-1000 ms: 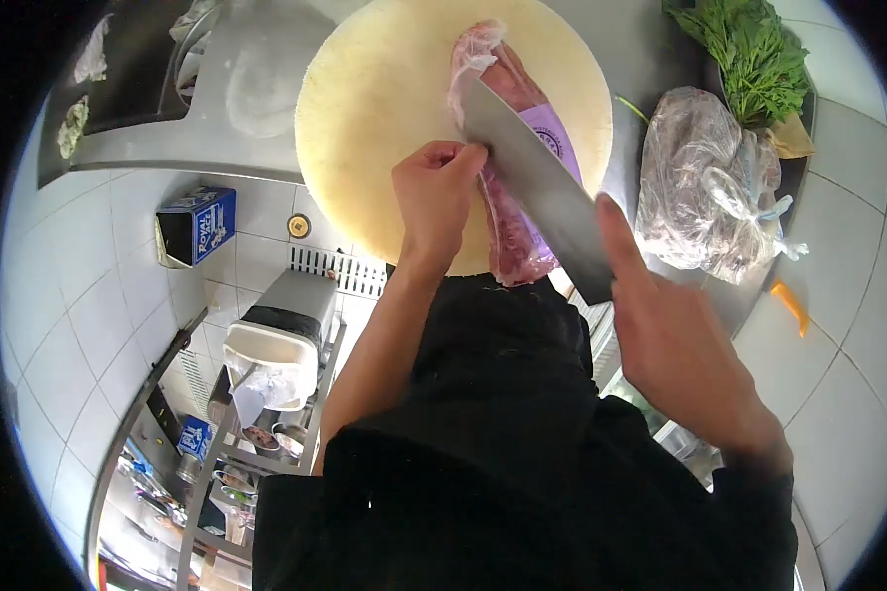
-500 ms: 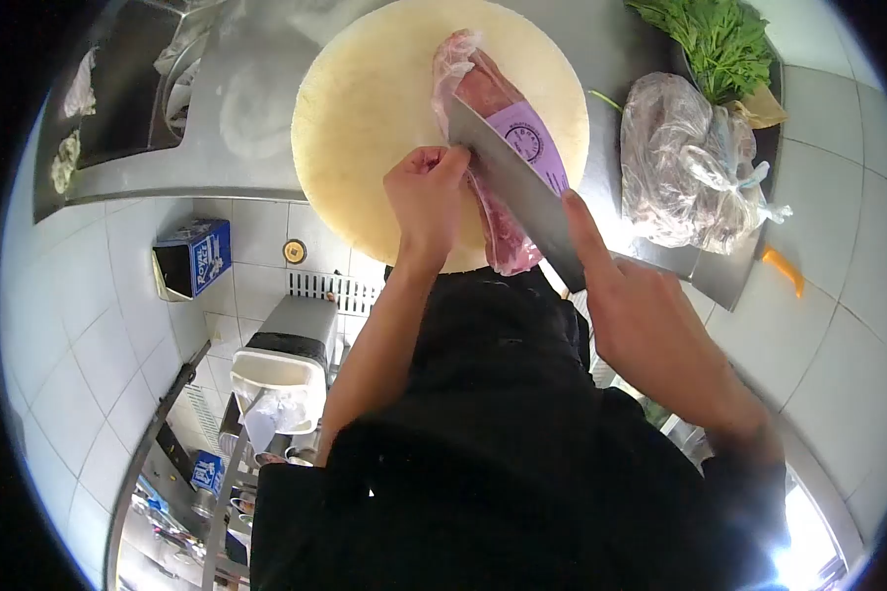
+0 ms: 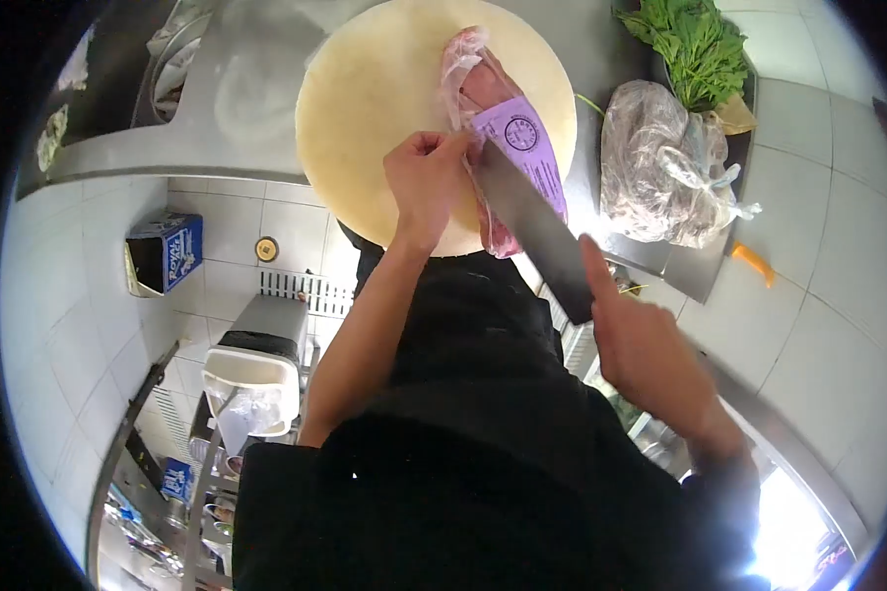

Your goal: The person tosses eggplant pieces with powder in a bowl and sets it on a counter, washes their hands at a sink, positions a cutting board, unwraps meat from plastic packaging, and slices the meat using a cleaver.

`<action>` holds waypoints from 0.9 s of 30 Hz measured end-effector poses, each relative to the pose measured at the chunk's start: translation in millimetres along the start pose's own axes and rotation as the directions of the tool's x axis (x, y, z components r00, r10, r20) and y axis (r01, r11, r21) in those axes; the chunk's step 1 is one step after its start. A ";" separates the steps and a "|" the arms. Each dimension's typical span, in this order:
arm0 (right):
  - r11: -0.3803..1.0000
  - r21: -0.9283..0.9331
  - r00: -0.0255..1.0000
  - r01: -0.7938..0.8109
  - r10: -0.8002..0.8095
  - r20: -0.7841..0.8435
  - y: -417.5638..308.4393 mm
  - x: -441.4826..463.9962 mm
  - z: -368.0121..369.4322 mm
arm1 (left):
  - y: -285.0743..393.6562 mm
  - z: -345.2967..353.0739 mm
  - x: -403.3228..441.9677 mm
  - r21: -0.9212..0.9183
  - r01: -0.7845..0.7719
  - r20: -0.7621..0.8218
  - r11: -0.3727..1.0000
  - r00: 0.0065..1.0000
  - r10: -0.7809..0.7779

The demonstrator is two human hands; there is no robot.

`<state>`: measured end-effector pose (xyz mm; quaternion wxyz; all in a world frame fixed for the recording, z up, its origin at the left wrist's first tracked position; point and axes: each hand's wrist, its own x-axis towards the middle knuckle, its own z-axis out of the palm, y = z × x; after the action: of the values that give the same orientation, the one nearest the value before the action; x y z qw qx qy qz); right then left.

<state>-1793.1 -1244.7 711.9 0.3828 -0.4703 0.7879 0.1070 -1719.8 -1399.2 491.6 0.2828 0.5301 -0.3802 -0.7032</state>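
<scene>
A plastic-wrapped piece of raw meat point(image 3: 493, 87) with a purple label point(image 3: 524, 138) lies on a round, pale cutting board point(image 3: 360, 94). My left hand point(image 3: 426, 182) pinches the wrapper at the meat's left edge, beside the label. In my right hand point(image 3: 646, 345) is a cleaver point(image 3: 537, 227) with a broad blade, the index finger stretched along it. The blade slants across the lower part of the meat and its tip is close to my left fingers. Whether the edge touches the wrapper I cannot tell.
Right of the board are a knotted plastic bag point(image 3: 660, 163), leafy greens point(image 3: 690, 44) and an orange handle point(image 3: 754, 264). A metal sink point(image 3: 118, 89) is at upper left. Below the counter stand a blue box point(image 3: 179, 246) and a white bin point(image 3: 251, 379).
The cleaver has drawn back down and right, uncovering more of the label. My left hand keeps its pinch near the wrapper's edge. The whole view has shifted slightly.
</scene>
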 end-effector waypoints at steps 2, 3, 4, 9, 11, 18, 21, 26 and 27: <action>0.998 -0.033 0.997 -0.053 0.054 0.051 -2.1 -6.2 6.1 | 5.7 -4.9 -1.2 0.082 0.082 0.022 0.993 0.996 -0.084; 0.998 -0.055 0.999 -0.031 0.033 0.032 -2.5 -4.3 5.7 | 3.2 -6.7 -0.8 0.076 0.083 0.025 0.994 0.996 -0.086; 0.998 -0.058 0.999 -0.036 0.037 0.033 -3.9 -2.8 7.5 | -2.1 -8.3 1.1 0.071 0.010 0.008 0.997 1.000 -0.010; 0.989 -0.126 0.997 -0.073 0.076 0.021 -15.4 1.1 12.0 | -12.3 -15.6 4.9 0.046 -0.064 -0.026 0.997 0.998 0.065; 0.992 -0.091 0.995 -0.091 0.094 0.023 -16.5 -8.3 15.0 | -14.3 -15.9 7.8 0.098 -0.121 -0.025 0.988 0.992 0.124; 0.994 -0.010 0.993 -0.106 0.105 -0.047 -25.2 -12.3 22.6 | -11.1 -33.8 32.9 0.224 -0.280 -0.059 0.933 0.952 0.300; 0.993 0.035 0.989 -0.117 0.120 -0.089 -29.5 -23.6 31.2 | 29.1 -48.0 34.6 0.329 -0.289 0.088 0.899 0.957 0.275; 0.995 0.035 0.984 -0.093 0.097 -0.147 -27.4 -25.6 34.5 | -2.5 -41.0 4.7 0.384 -0.235 0.368 0.893 0.926 0.085; 0.996 0.025 0.985 -0.086 0.088 -0.147 -29.0 -24.9 33.5 | -5.9 -37.7 -3.4 0.440 -0.104 0.433 0.892 0.895 -0.109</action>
<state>-1745.7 -1226.0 712.0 0.3227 -0.4385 0.8349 0.0810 -1682.6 -1402.1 482.9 0.0561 0.4062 -0.5869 -0.6981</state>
